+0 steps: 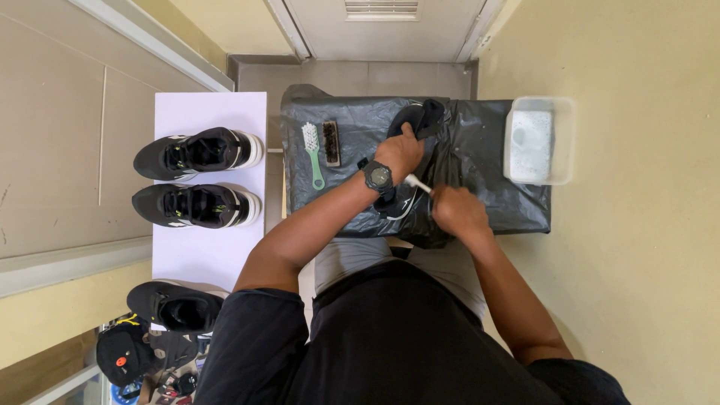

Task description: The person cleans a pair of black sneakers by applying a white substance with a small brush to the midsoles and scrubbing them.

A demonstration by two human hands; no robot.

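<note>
1. The left hand [400,150] has its grip closed on a black shoe [411,161] in the middle of the frame.
2. The right hand [457,211] has its grip closed around a small white brush [417,182] that touches the shoe.
3. The shoe lies on a black plastic sheet [480,180] over the desk.
4. A green brush [313,154] and a brown brush [331,142] lie left of the shoe.
5. A clear tub [538,140] sits at the right.
6. A pair of black shoes [196,176] stands at the left.

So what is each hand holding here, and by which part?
The left hand grips a black shoe by its upper, pressing it to the black-covered table. The right hand holds a small white brush by its handle; its head is hidden.
</note>
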